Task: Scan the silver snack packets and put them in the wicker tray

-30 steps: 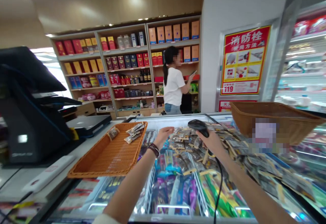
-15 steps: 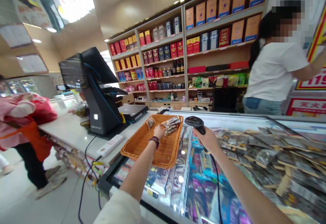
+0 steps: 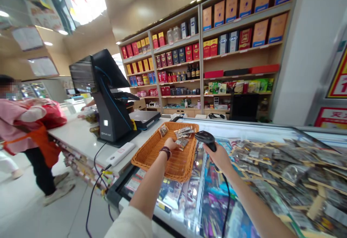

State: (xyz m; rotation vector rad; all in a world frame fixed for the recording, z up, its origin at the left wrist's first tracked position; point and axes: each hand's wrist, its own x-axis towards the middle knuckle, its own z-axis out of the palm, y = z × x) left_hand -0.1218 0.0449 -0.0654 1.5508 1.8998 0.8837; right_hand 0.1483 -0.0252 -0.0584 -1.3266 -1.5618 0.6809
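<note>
An orange wicker basket (image 3: 151, 151) rests on the glass top, holding several small clear packets (image 3: 184, 131) at its far side and one packet (image 3: 163, 130) at its far left. Inside it, my left hand (image 3: 171, 144), a beaded bracelet at the wrist, pinches the edge of a small packet (image 3: 182, 143). To the right of the basket, my right hand (image 3: 218, 154) is wrapped round the handle of a black barcode scanner (image 3: 205, 137), whose head points left over the basket's right rim. A black cable (image 3: 228, 198) hangs from the scanner.
Left of the basket, a black register (image 3: 111, 111), a grey scale (image 3: 145, 117) and a white box (image 3: 120, 154) stand on the counter. Many packets (image 3: 292, 173) lie at right. A person in pink (image 3: 16, 122) with a red bag stands far left.
My left hand has drawn a packet nearer, away from the pile in the basket. The scanner has come closer to the basket's rim. The person in white has left the view.
</note>
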